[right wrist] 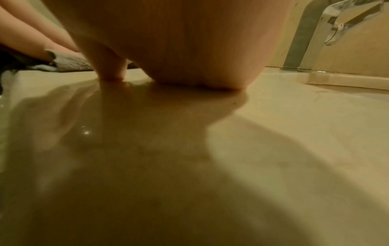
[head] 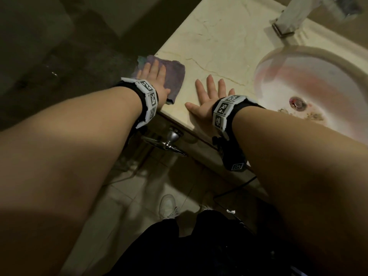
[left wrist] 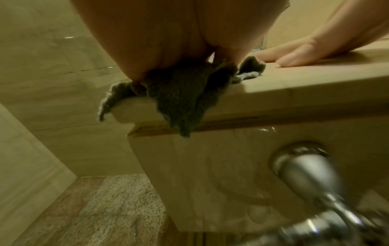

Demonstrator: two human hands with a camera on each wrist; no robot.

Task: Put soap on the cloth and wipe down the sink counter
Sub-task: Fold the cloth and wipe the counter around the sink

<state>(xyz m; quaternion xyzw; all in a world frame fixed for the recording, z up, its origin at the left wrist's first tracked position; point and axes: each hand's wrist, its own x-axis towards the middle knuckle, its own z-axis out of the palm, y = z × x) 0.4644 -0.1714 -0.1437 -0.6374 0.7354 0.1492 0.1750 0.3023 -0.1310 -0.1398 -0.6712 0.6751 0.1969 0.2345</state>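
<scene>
While the left hand (head: 154,76) lies flat with straight fingers on the cloth (head: 175,76), pressing it against the near left corner of the marble tabletop (head: 215,42), the right hand (head: 209,96) rests just beside it, palm down and fingers spread on bare stone, holding nothing. The left wrist view shows the cloth (left wrist: 181,99) bunched under the palm with one flap hanging over the tabletop's front edge (left wrist: 273,99). The step in hand looks like the wiping itself; whether soap is on the cloth cannot be told. To do it well, the flat palm should keep even pressure so the whole cloth drags rather than rolls, and the hanging flap should be gathered back onto the surface, or it may slip off the corner. Overlapping strokes from this corner toward the basin (head: 310,86) and the faucet (head: 288,18) would cover the stone, with the right hand lifting clear as the cloth comes its way.
</scene>
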